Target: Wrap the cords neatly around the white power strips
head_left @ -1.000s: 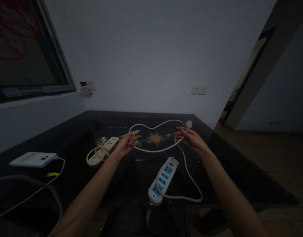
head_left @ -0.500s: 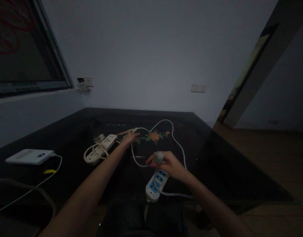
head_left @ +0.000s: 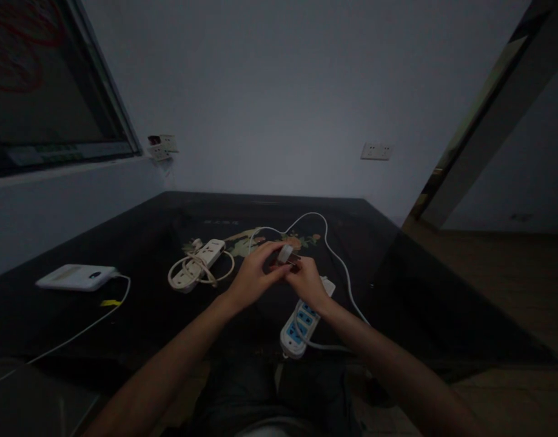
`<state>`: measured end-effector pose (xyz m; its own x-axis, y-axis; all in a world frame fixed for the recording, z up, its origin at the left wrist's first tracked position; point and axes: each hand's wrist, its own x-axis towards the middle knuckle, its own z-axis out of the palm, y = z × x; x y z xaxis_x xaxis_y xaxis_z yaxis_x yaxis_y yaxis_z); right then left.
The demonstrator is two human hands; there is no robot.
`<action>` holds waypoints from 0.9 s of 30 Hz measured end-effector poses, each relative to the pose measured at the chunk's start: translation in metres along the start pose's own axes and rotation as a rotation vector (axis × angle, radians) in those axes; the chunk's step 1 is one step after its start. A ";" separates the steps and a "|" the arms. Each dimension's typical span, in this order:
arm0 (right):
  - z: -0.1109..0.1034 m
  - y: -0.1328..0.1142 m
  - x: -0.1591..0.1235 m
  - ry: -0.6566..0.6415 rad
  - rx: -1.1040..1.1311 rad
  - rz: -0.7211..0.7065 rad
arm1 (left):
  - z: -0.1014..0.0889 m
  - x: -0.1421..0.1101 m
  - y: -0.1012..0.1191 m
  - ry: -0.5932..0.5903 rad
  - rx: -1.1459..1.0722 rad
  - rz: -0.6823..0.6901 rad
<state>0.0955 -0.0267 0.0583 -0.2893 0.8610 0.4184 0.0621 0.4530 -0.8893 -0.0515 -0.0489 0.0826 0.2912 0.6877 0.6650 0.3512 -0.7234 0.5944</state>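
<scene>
Both my hands meet above the dark table (head_left: 124, 243) around a white plug (head_left: 285, 254). My left hand (head_left: 254, 276) pinches the plug from the left and my right hand (head_left: 309, 282) grips it from the right. The plug's white cord (head_left: 338, 255) loops away behind the hands and back to a white power strip with blue sockets (head_left: 301, 321), which lies just below my right hand.
A second, cream power strip with its cord wound round it (head_left: 197, 270) lies to the left. A white box with a cable (head_left: 76, 277) sits at the far left. Wall sockets (head_left: 376, 150) are on the back wall; a doorway (head_left: 479, 121) opens on the right.
My right hand carried the plug from the far right of the table to the middle. My left hand let go of the cord loop and came in to the plug.
</scene>
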 end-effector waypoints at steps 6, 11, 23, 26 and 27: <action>-0.015 0.002 -0.012 -0.221 -0.227 0.039 | -0.008 -0.006 -0.012 -0.138 0.109 0.041; -0.058 -0.002 -0.045 -0.211 -0.376 0.134 | -0.022 -0.024 -0.017 -0.417 0.223 0.080; -0.068 0.016 -0.138 -0.246 -0.888 0.009 | -0.014 -0.066 -0.052 -0.741 0.238 -0.088; -0.057 0.020 -0.139 -0.259 -1.025 -0.008 | -0.009 -0.068 -0.053 -0.747 0.104 -0.141; -0.055 0.020 -0.139 -0.255 -1.056 -0.015 | -0.008 -0.068 -0.052 -0.742 0.067 -0.157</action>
<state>0.1893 -0.1243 -0.0076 -0.4794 0.8354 0.2687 0.8119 0.5385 -0.2255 -0.0970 -0.0585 0.0098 0.7471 0.6596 0.0820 0.4841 -0.6246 0.6128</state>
